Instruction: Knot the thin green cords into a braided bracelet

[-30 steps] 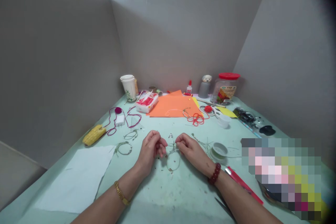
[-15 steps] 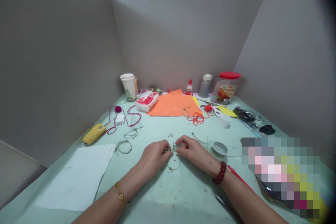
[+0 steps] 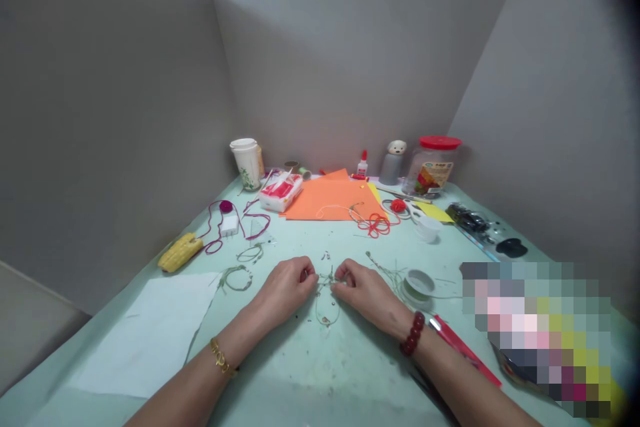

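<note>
A thin green cord bracelet (image 3: 327,322) lies in a loop on the table in front of me, with small beads at its near end and a knotted part between my hands. My left hand (image 3: 295,283) pinches a strand on the left of the knot. From the right, my right hand (image 3: 357,287) has thumb and forefinger closed on the cord close to the knot. Several tiny beads (image 3: 326,255) lie just beyond the fingers. Two finished-looking cord bracelets, one a beaded ring (image 3: 237,279), rest to the left. A spool of green cord (image 3: 418,287) stands beside my right hand.
White paper (image 3: 145,333) lies at left, near a yellow corn-shaped object (image 3: 180,253) and purple yarn (image 3: 226,207). Orange sheets (image 3: 330,200), a tissue pack (image 3: 281,191), a white cup (image 3: 246,165) and a red-lidded jar (image 3: 433,167) stand farther back. A red-handled tool (image 3: 470,353) lies under my right forearm.
My left hand has drawn away to the left from the knot, opening a gap between the hands with cord across it. My right hand has shifted slightly left.
</note>
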Action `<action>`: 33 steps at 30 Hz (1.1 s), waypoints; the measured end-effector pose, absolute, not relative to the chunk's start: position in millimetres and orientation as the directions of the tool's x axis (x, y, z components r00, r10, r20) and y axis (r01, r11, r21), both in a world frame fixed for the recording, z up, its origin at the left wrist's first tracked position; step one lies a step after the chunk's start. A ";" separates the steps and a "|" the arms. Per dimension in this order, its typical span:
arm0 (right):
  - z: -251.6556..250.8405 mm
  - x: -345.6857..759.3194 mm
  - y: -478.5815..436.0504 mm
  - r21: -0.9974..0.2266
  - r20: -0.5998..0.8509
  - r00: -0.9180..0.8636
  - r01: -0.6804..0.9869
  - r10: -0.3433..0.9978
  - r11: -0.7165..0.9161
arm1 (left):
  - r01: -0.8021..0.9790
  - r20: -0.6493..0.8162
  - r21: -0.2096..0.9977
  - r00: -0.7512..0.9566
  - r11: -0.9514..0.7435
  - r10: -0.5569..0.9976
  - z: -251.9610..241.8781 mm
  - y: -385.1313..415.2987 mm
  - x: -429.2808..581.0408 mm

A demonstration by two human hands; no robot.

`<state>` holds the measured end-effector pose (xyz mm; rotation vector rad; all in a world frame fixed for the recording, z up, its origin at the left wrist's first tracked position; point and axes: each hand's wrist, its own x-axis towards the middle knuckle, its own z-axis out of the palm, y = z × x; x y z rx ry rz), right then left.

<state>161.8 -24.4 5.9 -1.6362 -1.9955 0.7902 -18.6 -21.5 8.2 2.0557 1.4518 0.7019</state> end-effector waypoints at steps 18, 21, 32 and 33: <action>33.0 168.4 -48.6 -0.404 -0.212 -0.260 0.901 0.942 0.157 | 0.795 0.123 0.513 0.306 -0.324 0.944 0.4 -25.1 -15.2; 43.0 161.1 -63.8 -0.293 -0.042 -0.206 0.938 0.978 0.186 | 0.801 0.133 0.491 0.319 -0.341 0.939 -1.9 -24.6 -15.0; 25.6 137.2 -105.1 -0.356 -0.258 -0.441 0.870 0.860 0.340 | 0.825 0.117 0.464 0.303 -0.322 0.946 0.1 -26.4 -14.1; 26.6 137.1 -108.9 -0.343 -0.279 -0.444 0.874 0.852 0.343 | 0.828 0.112 0.462 0.299 -0.316 0.948 0.6 -26.6 -13.9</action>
